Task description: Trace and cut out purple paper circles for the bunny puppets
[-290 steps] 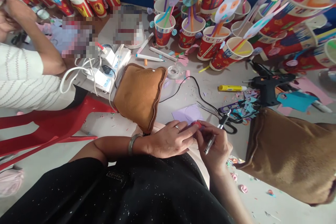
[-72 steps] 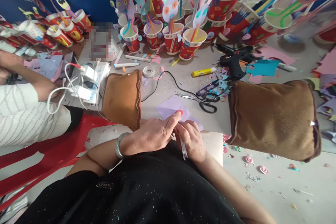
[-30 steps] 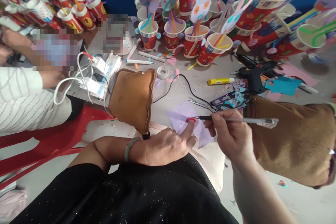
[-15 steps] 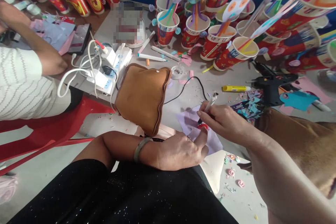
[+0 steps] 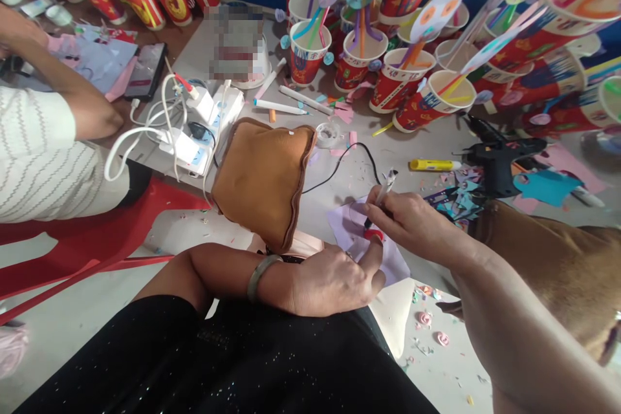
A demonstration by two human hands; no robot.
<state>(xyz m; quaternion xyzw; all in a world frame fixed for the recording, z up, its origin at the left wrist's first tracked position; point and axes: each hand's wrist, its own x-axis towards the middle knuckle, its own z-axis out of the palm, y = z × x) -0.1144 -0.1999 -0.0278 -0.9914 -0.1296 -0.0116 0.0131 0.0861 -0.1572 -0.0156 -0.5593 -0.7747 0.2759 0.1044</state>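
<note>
A sheet of light purple paper (image 5: 343, 231) lies at the table's near edge, with part of a drawn circle showing on it. My right hand (image 5: 417, 226) is closed around a clear pen (image 5: 387, 186), its dark tip down at a small red round piece (image 5: 373, 233) on the paper. The fingers of my left hand (image 5: 337, 278) are bent and press that red piece against the sheet. Its far fingertips and part of the piece are hidden. Left of the paper sits a brown toast-shaped cushion (image 5: 264, 178).
Red paper cups (image 5: 310, 55) with straws and paper faces crowd the back. A yellow marker (image 5: 434, 165) and black glue gun (image 5: 504, 158) lie right, among scraps. A power strip (image 5: 226, 110) with cables is left, near another person's arm (image 5: 80, 97). Clear tape (image 5: 328, 134) lies mid-table.
The pen and my right hand have shifted very slightly left in view, along with the cups and other things on the right. My left hand stays on the red piece.
</note>
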